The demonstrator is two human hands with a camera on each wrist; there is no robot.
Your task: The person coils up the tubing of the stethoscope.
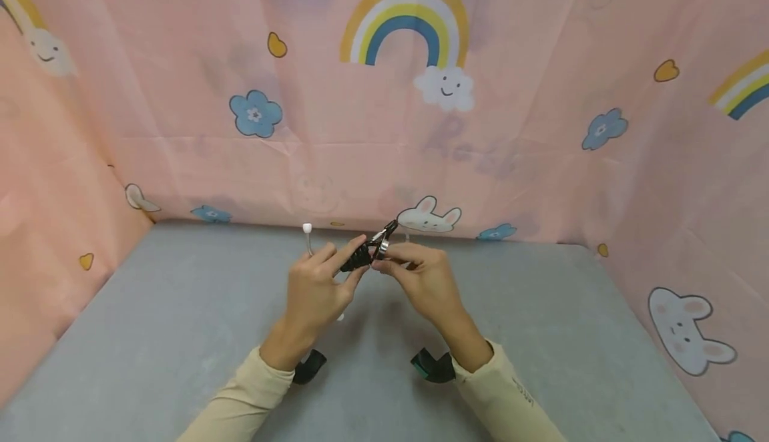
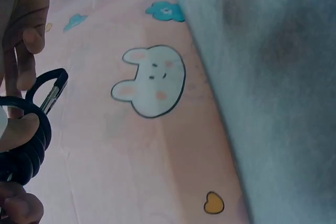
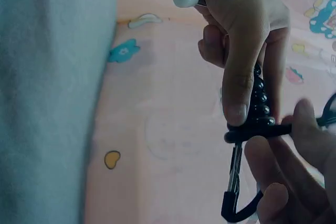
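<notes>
My left hand (image 1: 315, 292) grips a black coiled lanyard (image 1: 357, 258) between thumb and fingers; its stacked coils (image 3: 260, 98) show beneath the thumb in the right wrist view. From the end of the coils juts a black carabiner (image 1: 387, 230) with a silver gate. My right hand (image 1: 423, 275) pinches the lanyard's black cord (image 3: 281, 129) beside the carabiner. A silver piece (image 1: 382, 248) lies at its fingertips. Behind the left hand sticks up a thin metal stem with a white tip (image 1: 307, 228). Another white tip (image 1: 340, 317) shows under that hand; the part between is hidden.
Both hands are above a grey table (image 1: 228, 335). Pink cloth (image 1: 336, 161) printed with rainbows, rabbits and flowers rises behind it and at both sides. A dark wrist mount (image 1: 310, 366) sits by the left sleeve, another dark mount (image 1: 434, 366) by the right.
</notes>
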